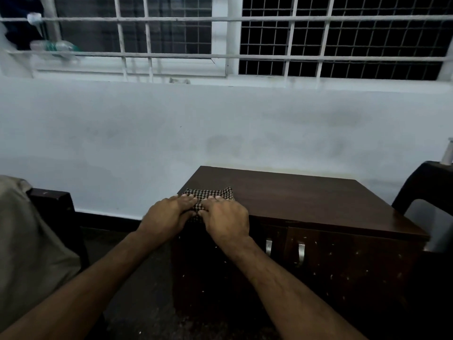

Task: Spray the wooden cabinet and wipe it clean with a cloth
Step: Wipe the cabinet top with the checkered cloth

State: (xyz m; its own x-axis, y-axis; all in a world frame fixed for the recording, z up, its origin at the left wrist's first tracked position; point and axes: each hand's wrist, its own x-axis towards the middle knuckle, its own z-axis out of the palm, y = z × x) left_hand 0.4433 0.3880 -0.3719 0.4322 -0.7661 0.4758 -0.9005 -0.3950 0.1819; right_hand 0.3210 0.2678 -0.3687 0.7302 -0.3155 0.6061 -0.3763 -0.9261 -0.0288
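Observation:
A dark brown wooden cabinet (306,200) stands against the pale wall, with two metal door handles (301,252) on its front. A checked brown-and-white cloth (210,192) lies folded on the near left corner of its top. My left hand (166,214) and my right hand (225,217) both rest flat on the cloth's near part, fingers pressing it down side by side. No spray bottle shows on the cabinet.
A dark plastic chair (426,190) stands to the right of the cabinet. At the left is dark furniture (52,204) draped with beige fabric (27,241). A clear plastic bottle (56,47) lies on the barred window ledge above.

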